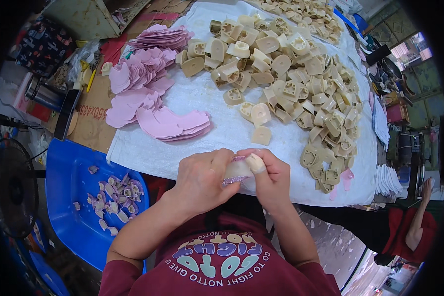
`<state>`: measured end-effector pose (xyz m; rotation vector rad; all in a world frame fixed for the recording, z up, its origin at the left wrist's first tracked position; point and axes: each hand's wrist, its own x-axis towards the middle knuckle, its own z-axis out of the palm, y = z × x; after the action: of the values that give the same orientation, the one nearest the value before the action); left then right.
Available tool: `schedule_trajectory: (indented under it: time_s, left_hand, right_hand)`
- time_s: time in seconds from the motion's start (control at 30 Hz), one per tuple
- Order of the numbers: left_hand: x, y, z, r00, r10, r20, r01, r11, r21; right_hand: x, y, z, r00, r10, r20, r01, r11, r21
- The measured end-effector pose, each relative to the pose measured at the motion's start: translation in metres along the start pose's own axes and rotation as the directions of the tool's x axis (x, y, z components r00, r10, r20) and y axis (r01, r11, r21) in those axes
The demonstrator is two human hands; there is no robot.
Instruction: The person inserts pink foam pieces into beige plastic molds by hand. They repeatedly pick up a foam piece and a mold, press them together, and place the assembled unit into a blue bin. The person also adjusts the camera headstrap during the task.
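Observation:
My left hand (202,175) and my right hand (272,183) meet above the table's near edge. Between them they grip a pale shoe heel (237,170) with pink glittery edges, its far side partly hidden by my fingers. A cream-coloured wrap covers my right thumb. Beyond my hands, a large heap of bare beige shoe heels (291,74) spreads over the white cloth (222,130). Left of the heap lie stacks of pink cut pieces (175,123), fanned out. Down to the left, a blue basin (64,197) holds several heels with pink covering (118,200).
A phone (66,114) stands near a dark cylinder at the left, with a yellow pen (91,80) on the cardboard. A black fan (12,175) is at the far left. Another person (404,229) in a red top is on the right, beside white sheets (387,180).

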<state>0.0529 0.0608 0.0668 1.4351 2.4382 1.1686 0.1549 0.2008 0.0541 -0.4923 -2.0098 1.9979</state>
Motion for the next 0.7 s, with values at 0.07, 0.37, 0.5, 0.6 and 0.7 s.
schedule_trajectory:
  time_s: [0.07,0.37,0.5,0.6,0.7]
  left_hand:
    - [0.0,0.002,0.004,0.998,-0.062,-0.018,0.061,0.998,-0.014]
    - [0.0,0.0,0.018,0.977,-0.182,-0.114,0.185,0.983,0.009]
    - [0.001,0.0,0.019,0.964,-0.241,-0.117,0.242,0.97,-0.009]
    - [0.002,-0.001,0.022,0.958,-0.253,-0.132,0.254,0.967,-0.006]
    - [0.003,-0.004,0.022,0.95,-0.285,-0.13,0.281,0.958,-0.051]
  right_hand:
    - [0.002,-0.001,-0.001,1.0,0.019,-0.01,-0.019,1.0,-0.004]
    - [0.012,0.012,0.007,0.997,0.053,-0.051,-0.048,0.994,0.094]
    - [0.013,0.013,0.006,0.988,0.155,0.016,-0.149,0.913,0.38]
    - [0.012,0.021,0.014,0.992,0.103,-0.074,-0.083,0.971,0.226]
    - [0.014,0.017,0.009,0.987,0.163,-0.006,-0.15,0.921,0.359]
